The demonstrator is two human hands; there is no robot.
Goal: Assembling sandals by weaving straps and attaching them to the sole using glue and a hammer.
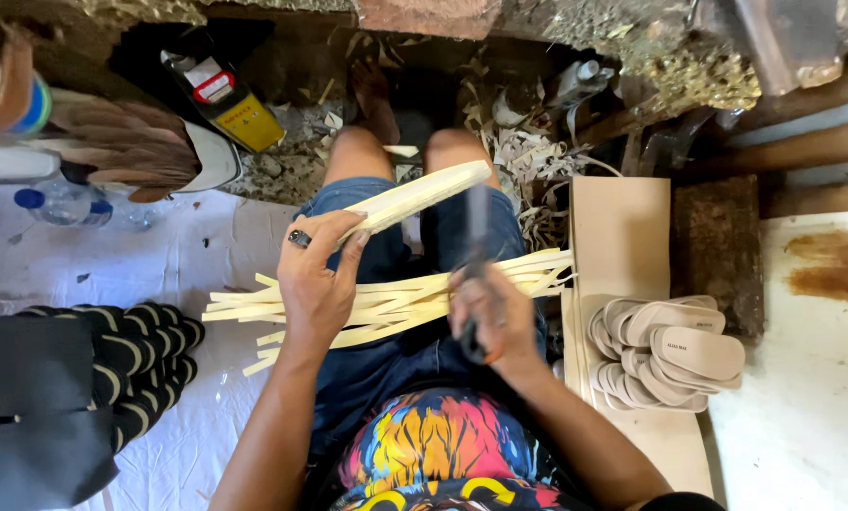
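Gripping the pale wooden strip (415, 199) firmly in my left hand (318, 279), I hold it angled over my lap, above the bundle of cut strips (386, 303). My right hand (490, 322) is closed around a blurred knife (476, 255); I judge cuts should run away from my fingers.

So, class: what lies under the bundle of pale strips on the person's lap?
Under the strips you see blue shorts and white sheet. The left hand hides part of them.
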